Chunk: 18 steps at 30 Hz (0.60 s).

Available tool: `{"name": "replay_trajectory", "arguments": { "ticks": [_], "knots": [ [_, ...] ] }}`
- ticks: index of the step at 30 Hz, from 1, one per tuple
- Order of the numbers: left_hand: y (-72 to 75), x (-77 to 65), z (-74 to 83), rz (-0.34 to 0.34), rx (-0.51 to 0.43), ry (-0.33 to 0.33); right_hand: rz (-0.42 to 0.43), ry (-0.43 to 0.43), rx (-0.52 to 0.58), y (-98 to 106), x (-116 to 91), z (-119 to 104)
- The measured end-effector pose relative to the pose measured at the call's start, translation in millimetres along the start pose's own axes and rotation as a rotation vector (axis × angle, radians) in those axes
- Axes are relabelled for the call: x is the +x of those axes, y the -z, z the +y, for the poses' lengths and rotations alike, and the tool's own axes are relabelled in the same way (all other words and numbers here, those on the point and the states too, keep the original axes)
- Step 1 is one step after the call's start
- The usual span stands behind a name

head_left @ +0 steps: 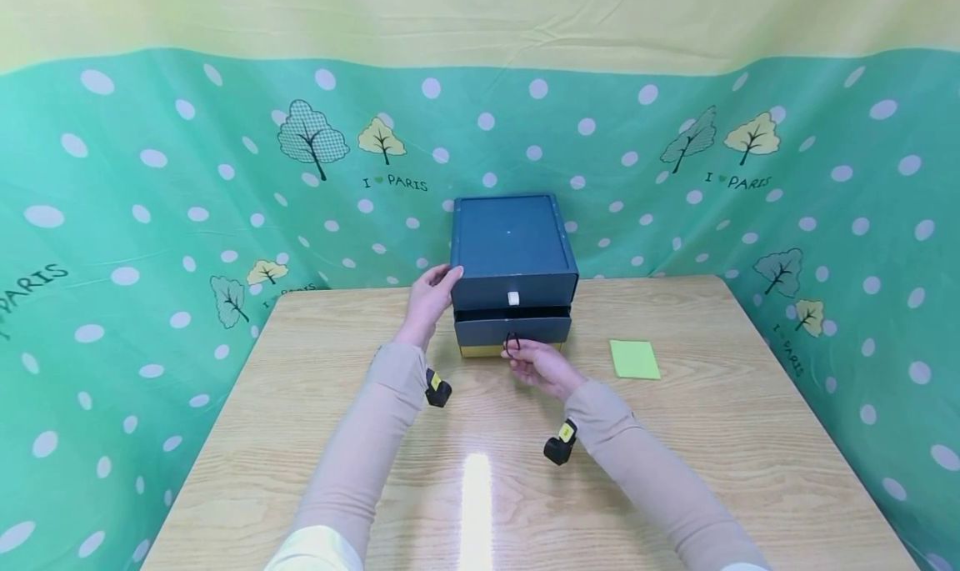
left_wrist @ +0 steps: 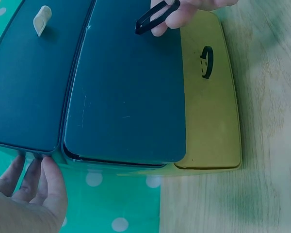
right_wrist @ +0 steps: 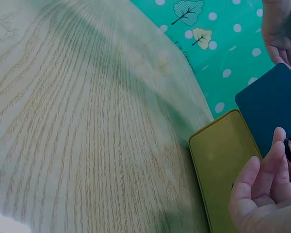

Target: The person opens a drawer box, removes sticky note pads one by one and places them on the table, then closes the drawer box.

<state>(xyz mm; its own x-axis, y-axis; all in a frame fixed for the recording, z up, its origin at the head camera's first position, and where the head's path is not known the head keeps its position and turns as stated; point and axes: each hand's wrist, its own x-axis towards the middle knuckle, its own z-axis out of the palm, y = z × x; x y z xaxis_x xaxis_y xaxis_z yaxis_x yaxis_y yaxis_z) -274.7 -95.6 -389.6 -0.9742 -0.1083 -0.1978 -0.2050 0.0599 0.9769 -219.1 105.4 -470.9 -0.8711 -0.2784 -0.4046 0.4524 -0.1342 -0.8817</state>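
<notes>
A small dark blue drawer cabinet (head_left: 510, 233) stands at the back of the table. Its middle drawer (head_left: 480, 331) is pulled partway out, with a dark gap showing above its front. My right hand (head_left: 543, 368) pinches the black loop handle (left_wrist: 157, 18) of that drawer between thumb and fingers. On the cabinet's left side, near the upper front corner, my left hand (head_left: 431, 300) rests with extended fingers (left_wrist: 51, 179) against the wall. The top drawer, closed, carries a white knob (head_left: 513, 298). Below, the yellow bottom drawer (left_wrist: 211, 116) is closed and has its own black handle (left_wrist: 208, 62).
A light green square of paper (head_left: 634, 360) lies on the wooden table (head_left: 337, 438), right of the cabinet. Behind and along both sides hangs a green and yellow patterned cloth (head_left: 600, 137). Black wrist cameras (head_left: 560, 444) sit under both forearms.
</notes>
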Motion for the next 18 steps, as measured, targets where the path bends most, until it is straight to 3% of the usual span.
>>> {"name": "replay_trajectory", "arguments": {
  "ticks": [18],
  "knots": [
    [-0.4, 0.7, -0.3, -0.012, -0.017, -0.023, 0.000, -0.015, 0.013, -1.8, -9.3, -1.1]
  ]
}}
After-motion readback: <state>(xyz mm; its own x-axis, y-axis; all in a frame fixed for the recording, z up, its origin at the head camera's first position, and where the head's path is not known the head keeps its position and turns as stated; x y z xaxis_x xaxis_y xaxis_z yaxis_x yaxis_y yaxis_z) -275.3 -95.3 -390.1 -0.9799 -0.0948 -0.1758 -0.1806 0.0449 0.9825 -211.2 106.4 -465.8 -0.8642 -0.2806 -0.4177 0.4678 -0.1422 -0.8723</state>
